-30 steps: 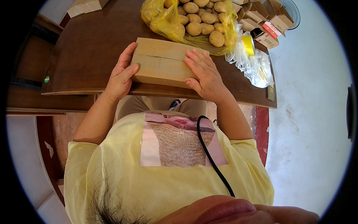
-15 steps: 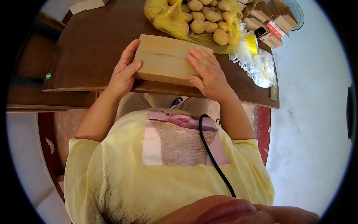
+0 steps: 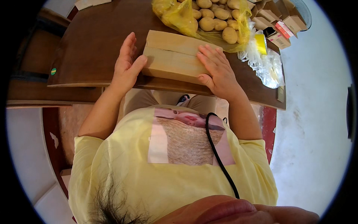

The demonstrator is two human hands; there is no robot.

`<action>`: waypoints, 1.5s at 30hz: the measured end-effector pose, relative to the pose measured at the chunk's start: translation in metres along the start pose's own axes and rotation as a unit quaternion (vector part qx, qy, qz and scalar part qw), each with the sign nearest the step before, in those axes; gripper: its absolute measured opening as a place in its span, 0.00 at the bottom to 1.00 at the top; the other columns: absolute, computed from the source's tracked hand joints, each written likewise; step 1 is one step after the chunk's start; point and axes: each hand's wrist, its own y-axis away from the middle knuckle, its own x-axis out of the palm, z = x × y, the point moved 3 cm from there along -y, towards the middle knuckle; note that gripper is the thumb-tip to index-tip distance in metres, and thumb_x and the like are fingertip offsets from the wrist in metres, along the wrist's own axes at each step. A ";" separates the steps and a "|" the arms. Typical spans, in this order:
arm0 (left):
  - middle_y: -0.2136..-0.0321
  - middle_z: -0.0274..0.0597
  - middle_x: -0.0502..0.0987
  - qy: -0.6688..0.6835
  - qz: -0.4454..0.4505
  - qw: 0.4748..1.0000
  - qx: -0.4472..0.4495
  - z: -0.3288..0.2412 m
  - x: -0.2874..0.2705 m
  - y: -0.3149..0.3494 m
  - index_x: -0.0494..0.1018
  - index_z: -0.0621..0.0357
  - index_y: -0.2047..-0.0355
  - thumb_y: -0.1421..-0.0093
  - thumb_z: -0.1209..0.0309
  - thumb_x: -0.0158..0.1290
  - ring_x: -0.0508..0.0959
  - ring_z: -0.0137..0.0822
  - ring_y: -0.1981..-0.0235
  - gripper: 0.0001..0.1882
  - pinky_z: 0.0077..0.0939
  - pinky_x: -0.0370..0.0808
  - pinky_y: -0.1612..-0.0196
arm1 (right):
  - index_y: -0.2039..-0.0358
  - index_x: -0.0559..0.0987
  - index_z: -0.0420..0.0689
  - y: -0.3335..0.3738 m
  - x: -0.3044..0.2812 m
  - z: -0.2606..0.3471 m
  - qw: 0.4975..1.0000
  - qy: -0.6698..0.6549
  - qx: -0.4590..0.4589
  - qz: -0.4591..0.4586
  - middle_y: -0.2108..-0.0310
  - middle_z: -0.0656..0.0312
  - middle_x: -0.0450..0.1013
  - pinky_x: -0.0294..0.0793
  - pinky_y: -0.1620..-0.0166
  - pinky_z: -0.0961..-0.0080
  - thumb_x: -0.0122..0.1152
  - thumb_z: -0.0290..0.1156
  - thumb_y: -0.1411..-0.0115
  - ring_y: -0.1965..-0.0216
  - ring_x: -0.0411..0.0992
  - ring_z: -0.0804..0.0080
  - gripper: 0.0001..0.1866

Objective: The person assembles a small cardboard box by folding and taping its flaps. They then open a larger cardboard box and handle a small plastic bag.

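A flat brown cardboard box (image 3: pixel 171 56) lies on the dark wooden table (image 3: pixel 89 44) near its front edge. My left hand (image 3: pixel 126 65) stands at the box's left end, palm against its side, fingers spread and pointing away from me. My right hand (image 3: pixel 218 71) lies flat on the box's right end, fingers spread over the top. Both hands touch the box; neither closes around it.
Behind the box lies a yellow plastic bag of potatoes (image 3: pixel 212 18). To the right are a crumpled clear plastic bag (image 3: pixel 263 61) with a yellow packet, and several small cartons (image 3: pixel 278 26). The table's front edge runs just under my hands. A black cord (image 3: pixel 216 149) hangs over my yellow shirt.
The view has shifted slightly. My left hand's fingers have straightened and lifted off the box top to its left end. The box and my right hand stay in place.
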 end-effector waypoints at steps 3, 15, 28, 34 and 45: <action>0.32 0.51 0.49 0.042 -0.019 0.998 -0.048 -0.001 -0.007 0.002 0.45 0.61 0.32 0.33 0.66 0.46 0.49 0.41 0.31 0.34 0.34 0.46 0.31 | 0.43 0.70 0.40 -0.001 -0.002 0.001 1.000 0.001 -0.005 -0.001 0.37 0.54 0.62 0.48 0.32 0.58 0.58 0.47 0.41 0.33 0.54 0.57 0.30; 0.36 0.56 0.55 0.235 -0.161 0.944 -0.166 -0.001 -0.018 -0.019 0.50 0.68 0.35 0.29 0.48 0.27 0.58 0.45 0.35 0.36 0.37 0.54 0.33 | 0.43 0.68 0.38 -0.006 -0.002 0.000 1.000 -0.010 -0.025 0.012 0.37 0.51 0.60 0.47 0.32 0.55 0.55 0.48 0.40 0.33 0.53 0.53 0.31; 0.46 0.52 0.69 0.221 -0.062 0.928 -0.293 -0.002 -0.039 -0.017 0.56 0.66 0.36 0.31 0.49 0.37 0.71 0.37 0.50 0.35 0.31 0.68 0.46 | 0.42 0.67 0.38 -0.011 -0.003 0.000 0.998 -0.008 -0.007 0.057 0.36 0.49 0.59 0.45 0.32 0.53 0.50 0.52 0.38 0.33 0.53 0.49 0.34; 0.43 0.55 0.66 0.175 -0.040 0.932 -0.314 -0.008 -0.029 -0.029 0.52 0.65 0.34 0.34 0.44 0.40 0.70 0.39 0.49 0.40 0.32 0.66 0.44 | 0.42 0.67 0.39 -0.013 -0.002 0.000 0.999 -0.025 -0.017 0.045 0.37 0.47 0.60 0.45 0.32 0.52 0.49 0.52 0.37 0.34 0.54 0.49 0.32; 0.46 0.47 0.69 0.167 0.026 0.927 -0.334 -0.007 -0.005 -0.031 0.56 0.61 0.36 0.34 0.45 0.42 0.68 0.37 0.46 0.37 0.33 0.61 0.41 | 0.42 0.68 0.39 -0.007 0.000 -0.002 0.999 -0.019 -0.016 0.033 0.37 0.48 0.60 0.46 0.33 0.52 0.53 0.50 0.39 0.34 0.54 0.49 0.32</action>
